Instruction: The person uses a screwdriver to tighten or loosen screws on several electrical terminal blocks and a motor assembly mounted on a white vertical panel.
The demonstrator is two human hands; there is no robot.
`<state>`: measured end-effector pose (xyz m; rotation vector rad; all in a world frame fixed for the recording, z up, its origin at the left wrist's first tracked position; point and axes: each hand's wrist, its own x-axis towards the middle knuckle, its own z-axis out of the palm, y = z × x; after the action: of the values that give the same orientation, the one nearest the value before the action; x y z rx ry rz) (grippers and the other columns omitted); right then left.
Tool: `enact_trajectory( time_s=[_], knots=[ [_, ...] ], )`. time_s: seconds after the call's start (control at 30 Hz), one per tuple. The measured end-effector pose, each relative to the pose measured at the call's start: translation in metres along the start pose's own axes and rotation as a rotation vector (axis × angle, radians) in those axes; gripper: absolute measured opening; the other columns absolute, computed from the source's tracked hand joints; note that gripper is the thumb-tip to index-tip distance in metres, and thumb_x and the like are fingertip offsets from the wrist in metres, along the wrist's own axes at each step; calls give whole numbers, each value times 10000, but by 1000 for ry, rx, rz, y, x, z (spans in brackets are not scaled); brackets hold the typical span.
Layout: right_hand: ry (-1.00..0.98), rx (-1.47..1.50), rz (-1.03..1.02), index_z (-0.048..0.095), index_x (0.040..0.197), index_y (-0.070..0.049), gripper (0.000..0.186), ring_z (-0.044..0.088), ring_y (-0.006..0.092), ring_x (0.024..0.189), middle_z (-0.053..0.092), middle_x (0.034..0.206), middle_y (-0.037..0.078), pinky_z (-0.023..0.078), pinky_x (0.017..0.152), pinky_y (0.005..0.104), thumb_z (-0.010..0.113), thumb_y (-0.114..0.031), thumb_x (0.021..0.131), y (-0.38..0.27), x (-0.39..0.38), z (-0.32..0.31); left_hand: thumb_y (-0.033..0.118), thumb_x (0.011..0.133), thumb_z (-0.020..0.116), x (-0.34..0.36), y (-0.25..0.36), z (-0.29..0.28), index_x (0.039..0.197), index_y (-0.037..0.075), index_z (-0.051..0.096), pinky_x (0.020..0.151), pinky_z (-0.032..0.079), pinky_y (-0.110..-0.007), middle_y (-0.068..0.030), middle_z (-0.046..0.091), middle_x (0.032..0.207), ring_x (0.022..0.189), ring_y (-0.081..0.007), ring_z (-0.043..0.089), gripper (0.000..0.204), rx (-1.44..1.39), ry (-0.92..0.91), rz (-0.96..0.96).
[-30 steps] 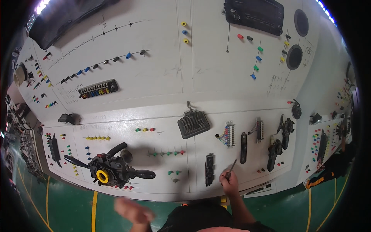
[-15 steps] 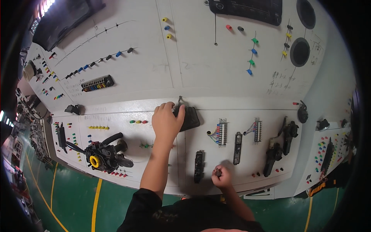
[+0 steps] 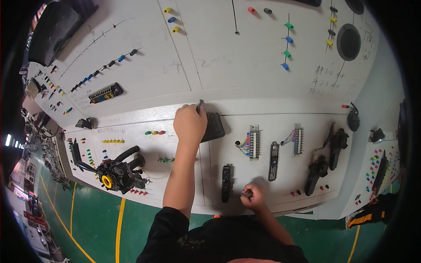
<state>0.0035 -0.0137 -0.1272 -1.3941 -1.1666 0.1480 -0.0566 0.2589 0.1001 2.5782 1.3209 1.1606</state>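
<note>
My left hand [image 3: 189, 123] reaches up the white test panel [image 3: 263, 79] and closes over a black ribbed connector block [image 3: 214, 127] with a thin metal stem sticking up from it. My right hand [image 3: 253, 197] is low on the panel, fist closed around a small dark pen-like tool [image 3: 246, 193]. It rests just right of a narrow black switch strip [image 3: 226, 183]. Both forearms come up from the lower edge over my black shirt.
A black steering-column switch with a yellow centre [image 3: 115, 174] sits at lower left. Terminal strips with coloured wires [image 3: 253, 142] [image 3: 297, 139], a black strip [image 3: 273, 160] and black lever parts [image 3: 325, 160] lie to the right. Coloured plugs dot the panel. Green floor with yellow lines is below.
My left hand rose from below the panel edge up to the black connector block and gripped it. My right hand stayed low and curled into a fist around the tool.
</note>
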Motion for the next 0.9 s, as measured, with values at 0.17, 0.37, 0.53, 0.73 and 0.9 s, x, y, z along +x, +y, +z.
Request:
enact_trajectory(
  time_s=[0.17,0.37,0.53,0.73,0.9],
  knots=[
    [4,10,-34,578,761,-80,168,563,207,507,590,625,58,443,501,320,713,-75,662,2,1,-1,246,896,638,9,2,3,823,9,721,736,523,-464,-192,683,840,821,-392,651,262,-29,-15,-17],
    [-21,2,-39,587,770,-90,174,575,219,531,592,630,57,446,515,327,724,-90,662,0,3,-4,247,882,639,26,1,-2,794,50,725,704,534,-441,-138,696,831,823,-340,687,232,153,-155,-18],
    [-20,-32,-30,603,787,-90,170,587,233,556,593,644,60,465,540,337,731,-99,674,-3,3,-9,293,899,602,37,7,-3,858,72,747,759,532,-465,-142,719,888,876,-359,686,267,243,-262,-12],
    [25,-70,-25,623,821,-88,162,595,208,584,590,654,50,473,550,334,727,-100,697,-3,-2,-2,323,917,587,25,0,-9,878,59,750,793,514,-472,-138,730,934,900,-364,693,313,183,-244,-7],
    [41,-45,0,617,828,-77,153,559,205,550,574,638,50,451,536,327,707,-89,706,-6,-5,-2,419,909,642,-10,4,-25,957,15,725,834,511,-493,-211,698,1000,933,-392,673,416,48,-267,-20]
  ],
)
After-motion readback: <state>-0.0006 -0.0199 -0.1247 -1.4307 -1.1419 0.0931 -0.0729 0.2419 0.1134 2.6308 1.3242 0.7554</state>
